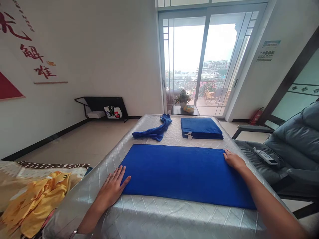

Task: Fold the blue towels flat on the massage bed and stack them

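A blue towel (pixel 184 174) lies spread flat, wide side across, on the near part of a table with a silvery quilted cover (pixel 159 212). My left hand (pixel 114 184) rests at the towel's left edge, fingers stretched out and thumb apart. At the far right corner, my right hand (pixel 233 159) touches the towel with its fingertips, the fingers extended. Beyond it sits a stack of folded blue towels (pixel 200 126) with white tags on its front edge. Left of that stack lies a crumpled blue towel (pixel 156 130).
A grey armchair (pixel 256 156) with a white power strip (pixel 266 156) on its seat stands close at the right. Yellow cloth (pixel 40 199) is heaped at the lower left. Past the table's far end, a small table holds a potted plant (pixel 183 98) before glass doors.
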Demonstrator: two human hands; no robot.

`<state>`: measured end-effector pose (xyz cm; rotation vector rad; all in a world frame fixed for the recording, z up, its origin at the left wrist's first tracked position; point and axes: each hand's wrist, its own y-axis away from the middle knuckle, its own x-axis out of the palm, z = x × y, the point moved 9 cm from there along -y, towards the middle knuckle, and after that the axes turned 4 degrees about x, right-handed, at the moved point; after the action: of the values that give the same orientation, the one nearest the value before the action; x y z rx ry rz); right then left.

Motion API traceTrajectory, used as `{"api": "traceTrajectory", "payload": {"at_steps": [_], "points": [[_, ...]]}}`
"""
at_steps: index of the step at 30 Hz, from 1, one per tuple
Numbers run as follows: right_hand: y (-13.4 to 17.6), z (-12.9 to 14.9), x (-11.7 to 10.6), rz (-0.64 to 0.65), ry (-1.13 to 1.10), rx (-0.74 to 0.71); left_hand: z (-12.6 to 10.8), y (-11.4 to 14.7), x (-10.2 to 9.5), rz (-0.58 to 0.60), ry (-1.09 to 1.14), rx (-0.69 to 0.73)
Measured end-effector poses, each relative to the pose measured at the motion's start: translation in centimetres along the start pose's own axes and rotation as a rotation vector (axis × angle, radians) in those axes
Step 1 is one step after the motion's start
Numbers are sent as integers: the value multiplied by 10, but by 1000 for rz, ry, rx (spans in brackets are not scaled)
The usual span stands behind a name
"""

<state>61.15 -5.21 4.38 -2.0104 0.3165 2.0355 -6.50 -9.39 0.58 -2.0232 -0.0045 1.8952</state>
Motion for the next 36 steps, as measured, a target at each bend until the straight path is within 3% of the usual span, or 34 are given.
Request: {"api": "traceTrajectory", "payload": {"at_steps": [4, 7, 9, 14, 18, 21, 23, 26, 29, 36], "points": [[-15, -12, -1, 6, 11, 22, -8, 7, -35, -183, 64, -137], [-23, -20, -3, 6, 22, 38, -53, 8, -60, -276, 197, -180], [-27, -23, -4, 6, 32, 57, -117, 1, -69, -201, 308, -34], [-34, -24, -3, 25, 59, 88, -316, 5, -93, 95, 504, 728], [-37, -25, -2, 39, 61, 100, -418, 6, -98, 125, 452, 1024], [-40, -27, -2, 45, 56, 120, -486, 5, -85, 96, 341, 1194], [-41, -29, -3, 48, 54, 127, -525, -1, -72, 48, 291, 1211], [-44, -30, -4, 52, 55, 125, -570, -13, -52, 17, 286, 1147], [-46, -31, -5, 51, 63, 120, -599, -15, -35, 37, 330, 1153], [-51, -32, -4, 46, 78, 118, -611, -3, -37, -126, 395, 1189]]}}
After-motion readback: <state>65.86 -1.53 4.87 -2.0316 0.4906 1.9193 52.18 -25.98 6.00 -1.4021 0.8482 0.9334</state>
